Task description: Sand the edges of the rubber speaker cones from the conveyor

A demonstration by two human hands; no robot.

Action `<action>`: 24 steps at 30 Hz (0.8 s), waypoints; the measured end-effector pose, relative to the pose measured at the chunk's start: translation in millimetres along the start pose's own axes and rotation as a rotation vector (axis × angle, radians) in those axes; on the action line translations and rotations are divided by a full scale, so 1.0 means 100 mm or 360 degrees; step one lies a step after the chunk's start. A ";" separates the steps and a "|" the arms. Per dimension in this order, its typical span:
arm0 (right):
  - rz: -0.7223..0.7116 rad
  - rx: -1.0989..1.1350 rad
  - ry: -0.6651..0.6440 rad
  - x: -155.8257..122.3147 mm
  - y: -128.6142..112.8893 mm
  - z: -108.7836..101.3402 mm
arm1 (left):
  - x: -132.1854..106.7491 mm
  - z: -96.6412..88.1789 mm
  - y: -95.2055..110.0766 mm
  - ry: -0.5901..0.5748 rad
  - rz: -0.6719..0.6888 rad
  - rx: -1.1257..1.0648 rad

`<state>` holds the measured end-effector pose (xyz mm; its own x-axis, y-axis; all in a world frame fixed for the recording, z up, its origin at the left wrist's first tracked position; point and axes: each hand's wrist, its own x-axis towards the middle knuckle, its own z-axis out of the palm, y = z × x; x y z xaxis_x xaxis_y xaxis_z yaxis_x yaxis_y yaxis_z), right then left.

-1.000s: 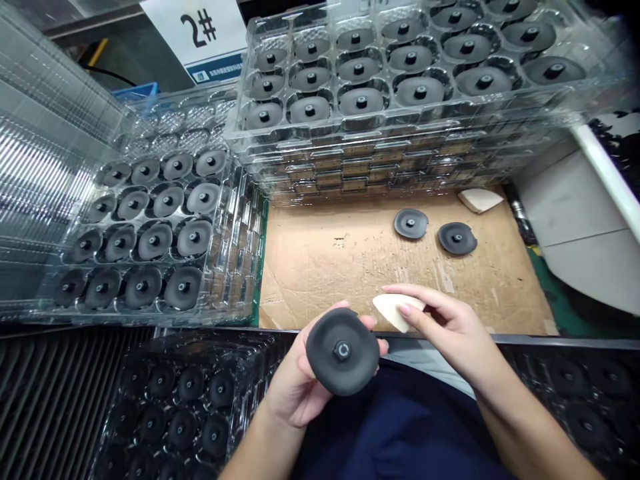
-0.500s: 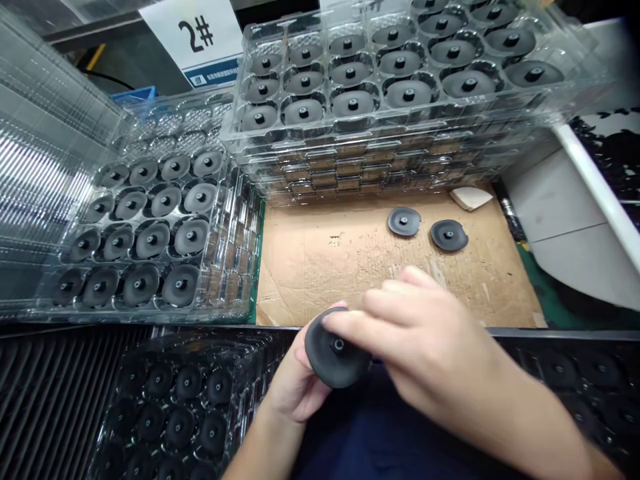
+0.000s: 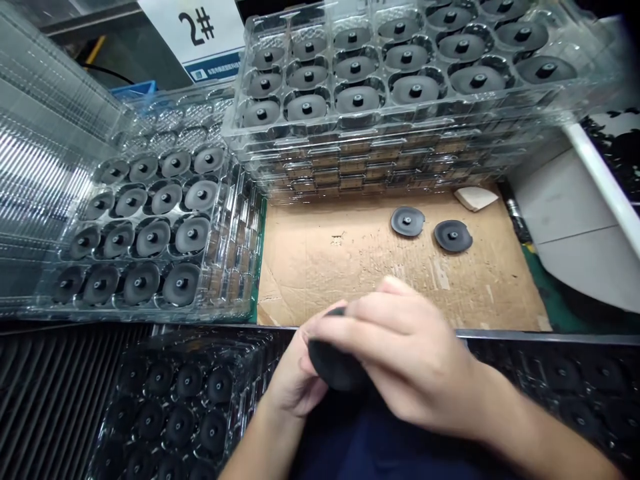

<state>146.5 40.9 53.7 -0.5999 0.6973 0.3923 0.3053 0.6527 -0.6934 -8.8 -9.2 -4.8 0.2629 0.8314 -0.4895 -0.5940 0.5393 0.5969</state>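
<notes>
Black disc [image 3: 334,365] is clamped between left hand [image 3: 293,380] and right hand [image 3: 407,353] just below the cardboard [image 3: 325,280], with two more discs [image 3: 407,221] left lying on it and the clear trays [image 3: 350,160] beside already filled.

Specimen: one matte dark-grey disc [image 3: 336,365], rounded in outline, soft-looking surface, material not certain. Held in both hands, off the tabletop, just in front of the near edge of the cardboard sheet [image 3: 350,287]. Left hand [image 3: 293,380] cradles it from below and the side, palm up. Right hand [image 3: 415,353] lies over it, fingers [image 3: 380,320] curled across the upper face and covering most of it. Only the lower rim and a small sliver at the top edge show. Central area hidden; exact tilt cannot be read.
</notes>
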 end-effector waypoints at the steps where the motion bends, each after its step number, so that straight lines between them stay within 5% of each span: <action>1: 0.0165 0.0014 0.0000 -0.04 0.00 -0.02 | 0.00 -0.01 0.01 0.0003 0.0038 -0.0035; 7: 0.0573 0.0807 -0.0364 -0.37 -0.02 -0.18 | 0.01 0.00 0.08 -0.0228 0.0086 -0.0311; 15: 0.1028 0.0742 0.0228 -0.49 0.14 -0.10 | 0.05 0.06 0.05 -0.0388 0.0103 -0.0402; 20: 0.1039 0.0664 0.0237 -0.53 0.13 -0.10 | 0.03 0.07 0.06 -0.0345 0.0112 -0.0377; 24: 0.0912 0.0339 0.0418 -0.44 0.08 0.00 | 0.05 0.13 0.02 -0.0131 0.0113 -0.0333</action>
<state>174.9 15.4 30.6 -0.1780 0.9832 0.0415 0.3532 0.1032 -0.9298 1.1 -2.3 2.7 0.2711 0.8791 -0.3922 -0.7556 0.4467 0.4791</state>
